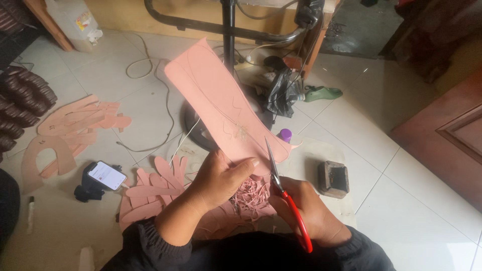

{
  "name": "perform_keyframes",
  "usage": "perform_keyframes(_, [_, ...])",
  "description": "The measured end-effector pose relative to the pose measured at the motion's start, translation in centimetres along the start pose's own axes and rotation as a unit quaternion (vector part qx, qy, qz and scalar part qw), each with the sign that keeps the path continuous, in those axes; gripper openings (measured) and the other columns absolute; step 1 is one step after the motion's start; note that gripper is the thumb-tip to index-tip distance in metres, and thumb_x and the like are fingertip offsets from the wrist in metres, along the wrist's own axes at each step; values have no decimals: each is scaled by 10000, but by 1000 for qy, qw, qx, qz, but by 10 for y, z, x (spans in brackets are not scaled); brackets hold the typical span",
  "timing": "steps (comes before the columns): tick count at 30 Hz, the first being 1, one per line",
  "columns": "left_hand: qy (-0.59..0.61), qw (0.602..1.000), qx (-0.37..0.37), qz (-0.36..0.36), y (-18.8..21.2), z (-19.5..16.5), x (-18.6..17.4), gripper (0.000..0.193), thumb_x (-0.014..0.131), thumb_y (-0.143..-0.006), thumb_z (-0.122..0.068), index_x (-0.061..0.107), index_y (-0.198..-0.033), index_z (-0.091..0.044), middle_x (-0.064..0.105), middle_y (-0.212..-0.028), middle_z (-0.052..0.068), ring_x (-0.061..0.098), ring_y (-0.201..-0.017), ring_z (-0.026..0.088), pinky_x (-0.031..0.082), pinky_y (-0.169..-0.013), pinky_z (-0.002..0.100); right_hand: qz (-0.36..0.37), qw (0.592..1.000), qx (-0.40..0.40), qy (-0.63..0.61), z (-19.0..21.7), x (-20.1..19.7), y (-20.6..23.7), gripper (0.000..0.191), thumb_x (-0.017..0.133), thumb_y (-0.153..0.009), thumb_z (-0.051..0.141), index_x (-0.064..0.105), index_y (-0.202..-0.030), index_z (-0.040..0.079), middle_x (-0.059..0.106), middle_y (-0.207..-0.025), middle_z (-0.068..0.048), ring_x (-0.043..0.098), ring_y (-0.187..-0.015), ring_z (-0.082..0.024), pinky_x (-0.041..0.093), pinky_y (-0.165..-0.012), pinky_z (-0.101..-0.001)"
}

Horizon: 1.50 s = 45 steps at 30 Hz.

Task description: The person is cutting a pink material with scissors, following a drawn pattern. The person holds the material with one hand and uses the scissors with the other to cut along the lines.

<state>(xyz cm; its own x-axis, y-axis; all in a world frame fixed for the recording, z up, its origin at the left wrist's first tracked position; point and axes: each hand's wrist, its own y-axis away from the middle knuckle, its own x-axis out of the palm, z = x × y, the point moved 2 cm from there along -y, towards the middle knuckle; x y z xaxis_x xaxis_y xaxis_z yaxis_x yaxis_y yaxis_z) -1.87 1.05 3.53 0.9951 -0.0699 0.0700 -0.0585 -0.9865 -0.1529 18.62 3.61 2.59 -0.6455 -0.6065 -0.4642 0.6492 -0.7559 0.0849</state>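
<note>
— What lies around the hands?

— Cut pink shapes (pixel 150 188) at lower left, more pink pieces (pixel 75 125) at left, a phone (pixel 106 175), a dark block (pixel 333 178) at right, a green shoe last (pixel 321 93) and black bag (pixel 282 93) above.

— And the hands?

— Left hand (pixel 221 175) is clamped on a long, thin pink sheet (pixel 221 100) running from centre to upper left. Right hand (pixel 304 211) grips red-handled scissors (pixel 281 193), blades at the sheet's edge. Thin curly offcuts (pixel 251 193) pile below.

— Anything unclear?

— Faint pencil lines on the sheet; the handle loops are hidden in the fist.
</note>
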Motion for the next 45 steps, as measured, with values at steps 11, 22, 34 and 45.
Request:
perform_keyframes(11, [-25, 1000, -15, -2, 1, 0, -3, 233, 603, -914, -101, 730, -1032, 54, 782, -917, 76, 719, -811, 105, 588, -755, 280, -6, 997, 67, 35, -5, 2, 3, 258, 643, -875, 207, 627, -753, -19, 499, -534, -48, 432, -532, -103, 392, -474, -344])
perform_keyframes(22, [-138, 990, -29, 15, 0, -5, -6, 234, 622, -867, -144, 757, -971, 16, 756, -805, 29, 658, -722, 72, 547, -673, 267, 24, 999, 22, 28, 2, 4, -1, 229, 681, -836, 225, 637, -791, 5, 592, -583, -65, 514, -568, -132, 459, -522, -343])
perform_keyframes(34, [-70, 996, -50, 22, -4, 11, -16, 216, 607, -882, -129, 735, -968, 23, 746, -835, 30, 678, -752, 68, 567, -685, 257, 9, 995, 98, 19, -13, 8, -1, 270, 610, -882, 203, 604, -720, -13, 521, -505, -55, 470, -467, -137, 399, -446, -346])
perform_keyframes(45, [61, 982, 31, -176, -18, 52, -15, 446, 580, -1048, -420, 638, -1174, 3, 662, -992, 33, 594, -902, 74, 502, -806, 263, -56, 996, 48, 41, -32, 25, -11, 292, 642, -869, 221, 605, -737, -37, 518, -540, -89, 444, -523, -110, 417, -468, -350])
